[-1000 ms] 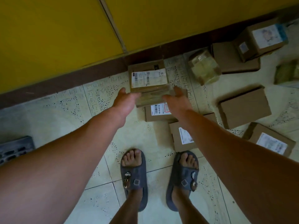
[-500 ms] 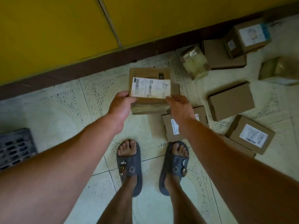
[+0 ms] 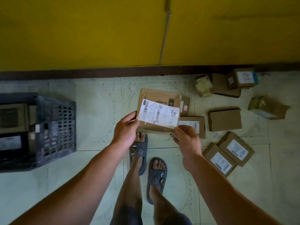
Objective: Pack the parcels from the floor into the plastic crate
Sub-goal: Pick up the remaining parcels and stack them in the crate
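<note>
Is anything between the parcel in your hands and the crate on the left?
Nothing visible does. The left hand and right hand hold the parcel, and only floor lies between it and the crate. The crate already holds other parcels; how much room remains cannot be told.

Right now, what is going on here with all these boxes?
A person stands on the tiled floor and holds a flat labelled parcel between the left hand and the right hand, clear of the floor. The dark plastic crate on their left already has parcels inside. Several more parcels lie on the floor to their right.
</note>
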Motion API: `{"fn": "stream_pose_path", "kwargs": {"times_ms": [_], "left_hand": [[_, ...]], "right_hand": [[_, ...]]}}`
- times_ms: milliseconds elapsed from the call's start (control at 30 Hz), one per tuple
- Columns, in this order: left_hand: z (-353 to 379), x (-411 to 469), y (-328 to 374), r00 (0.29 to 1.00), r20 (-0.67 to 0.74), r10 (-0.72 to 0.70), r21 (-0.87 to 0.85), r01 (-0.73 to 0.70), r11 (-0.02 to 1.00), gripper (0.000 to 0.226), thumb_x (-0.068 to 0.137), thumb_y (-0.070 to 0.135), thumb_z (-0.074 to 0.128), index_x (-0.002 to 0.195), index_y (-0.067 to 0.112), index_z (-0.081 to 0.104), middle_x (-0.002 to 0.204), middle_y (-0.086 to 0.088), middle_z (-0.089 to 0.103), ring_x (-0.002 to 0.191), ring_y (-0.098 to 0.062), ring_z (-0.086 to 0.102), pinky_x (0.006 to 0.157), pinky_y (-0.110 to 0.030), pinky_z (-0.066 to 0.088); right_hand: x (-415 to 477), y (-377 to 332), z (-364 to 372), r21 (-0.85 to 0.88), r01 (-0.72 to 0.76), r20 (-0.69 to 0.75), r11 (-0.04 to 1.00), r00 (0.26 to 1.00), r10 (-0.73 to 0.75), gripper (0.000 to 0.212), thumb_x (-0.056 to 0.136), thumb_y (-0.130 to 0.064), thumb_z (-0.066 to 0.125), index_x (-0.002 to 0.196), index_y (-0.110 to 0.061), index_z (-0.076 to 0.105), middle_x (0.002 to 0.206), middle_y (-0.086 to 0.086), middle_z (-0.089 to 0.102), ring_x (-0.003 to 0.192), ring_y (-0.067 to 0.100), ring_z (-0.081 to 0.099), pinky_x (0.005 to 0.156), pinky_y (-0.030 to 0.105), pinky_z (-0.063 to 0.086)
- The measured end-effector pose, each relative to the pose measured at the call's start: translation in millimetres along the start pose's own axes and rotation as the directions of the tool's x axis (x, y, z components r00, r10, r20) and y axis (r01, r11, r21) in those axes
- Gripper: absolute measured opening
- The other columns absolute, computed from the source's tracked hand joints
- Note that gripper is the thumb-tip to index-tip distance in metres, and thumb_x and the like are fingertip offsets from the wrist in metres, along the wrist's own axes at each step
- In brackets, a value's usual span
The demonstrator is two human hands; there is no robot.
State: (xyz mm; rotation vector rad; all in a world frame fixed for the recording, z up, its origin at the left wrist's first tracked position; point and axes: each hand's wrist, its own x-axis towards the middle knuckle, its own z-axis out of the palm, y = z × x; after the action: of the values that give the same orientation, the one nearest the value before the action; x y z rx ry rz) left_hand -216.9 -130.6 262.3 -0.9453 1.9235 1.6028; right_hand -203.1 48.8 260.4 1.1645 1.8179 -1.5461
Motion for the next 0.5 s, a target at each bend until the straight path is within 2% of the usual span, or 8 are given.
{"fn": "stream_pose_path", "kwargs": {"times_ms": [67, 133, 200, 267, 300, 333, 433, 500], "left_hand": [[-23, -23, -8, 0.999, -0.044, -0.004, -0.001, 0.004, 1.0, 0.03, 0.098, 0.023, 0.053, 0.122, 0.037, 0.064, 0.111, 0.016, 0.07, 0.076, 0.005, 0.063, 0.065, -0.015, 0.052], [-48, -43, -19, 0.996, -0.093, 0.006, 0.013, -0.005, 1.0, 0.03, 0.099, 0.024, 0.052, 0.122, 0.037, 0.064, 0.114, 0.016, 0.069, 0.088, 0.0, 0.063, 0.077, -0.026, 0.052], [-73, -65, -29, 0.992, -0.127, 0.013, 0.04, -0.008, 0.999, 0.03, 0.1, 0.025, 0.049, 0.123, 0.037, 0.063, 0.113, 0.016, 0.067, 0.086, -0.005, 0.061, 0.081, -0.034, 0.054], [-100, -84, -40, 0.987, -0.159, 0.033, 0.08, -0.021, 0.997, 0.03, 0.101, 0.025, 0.046, 0.125, 0.036, 0.062, 0.114, 0.013, 0.066, 0.082, -0.005, 0.06, 0.065, -0.022, 0.052], [-114, -91, -47, 0.983, -0.176, 0.046, 0.105, -0.027, 0.994, 0.031, 0.102, 0.024, 0.045, 0.125, 0.035, 0.062, 0.115, 0.012, 0.067, 0.083, -0.006, 0.061, 0.058, -0.016, 0.046], [-129, -98, -56, 0.98, -0.192, 0.056, 0.124, -0.032, 0.992, 0.032, 0.102, 0.023, 0.043, 0.125, 0.035, 0.062, 0.116, 0.012, 0.067, 0.084, -0.01, 0.062, 0.054, -0.014, 0.044], [-177, -118, -83, 0.973, -0.228, 0.045, 0.045, -0.035, 0.998, 0.034, 0.102, 0.027, 0.04, 0.125, 0.038, 0.062, 0.118, 0.016, 0.067, 0.093, -0.009, 0.064, 0.059, -0.021, 0.048], [-209, -135, -102, 0.972, -0.235, 0.018, -0.091, -0.04, 0.995, 0.033, 0.101, 0.03, 0.042, 0.126, 0.038, 0.061, 0.12, 0.018, 0.066, 0.101, -0.004, 0.062, 0.06, -0.015, 0.048]], "right_hand": [[-23, 4, 11, -0.02, 0.03, 0.052, 0.999, 0.998, -0.029, 0.007, 0.091, -0.016, 0.061, 0.098, -0.02, 0.062, 0.099, 0.003, 0.067, 0.099, 0.023, 0.063, 0.088, 0.037, 0.054], [-45, 11, 23, -0.06, 0.049, 0.107, 0.997, 0.993, -0.042, 0.008, 0.091, -0.015, 0.062, 0.097, -0.02, 0.062, 0.099, 0.002, 0.067, 0.099, 0.021, 0.063, 0.09, 0.036, 0.053], [-66, 19, 37, -0.099, 0.07, 0.147, 0.993, 0.988, -0.055, 0.009, 0.091, -0.014, 0.061, 0.099, -0.019, 0.063, 0.098, 0.002, 0.066, 0.097, 0.021, 0.062, 0.091, 0.038, 0.053], [-89, 24, 56, -0.145, 0.104, 0.186, 0.984, 0.98, -0.076, 0.01, 0.091, -0.012, 0.061, 0.099, -0.017, 0.063, 0.096, 0.002, 0.066, 0.096, 0.022, 0.062, 0.092, 0.04, 0.053], [-100, 27, 66, -0.169, 0.118, 0.202, 0.979, 0.976, -0.083, 0.009, 0.091, -0.012, 0.061, 0.099, -0.017, 0.063, 0.095, 0.002, 0.066, 0.096, 0.022, 0.062, 0.091, 0.04, 0.053], [-111, 31, 77, -0.195, 0.134, 0.215, 0.972, 0.972, -0.091, 0.009, 0.091, -0.013, 0.061, 0.099, -0.017, 0.063, 0.095, 0.003, 0.066, 0.095, 0.023, 0.062, 0.091, 0.04, 0.053], [-148, 42, 113, -0.25, 0.191, 0.256, 0.949, 0.959, -0.126, 0.009, 0.091, -0.013, 0.061, 0.099, -0.016, 0.063, 0.096, 0.004, 0.067, 0.093, 0.022, 0.063, 0.091, 0.041, 0.054], [-173, 52, 138, -0.282, 0.218, 0.262, 0.934, 0.954, -0.144, 0.011, 0.09, -0.012, 0.062, 0.101, -0.014, 0.064, 0.094, 0.005, 0.067, 0.089, 0.02, 0.063, 0.092, 0.045, 0.053]]}}
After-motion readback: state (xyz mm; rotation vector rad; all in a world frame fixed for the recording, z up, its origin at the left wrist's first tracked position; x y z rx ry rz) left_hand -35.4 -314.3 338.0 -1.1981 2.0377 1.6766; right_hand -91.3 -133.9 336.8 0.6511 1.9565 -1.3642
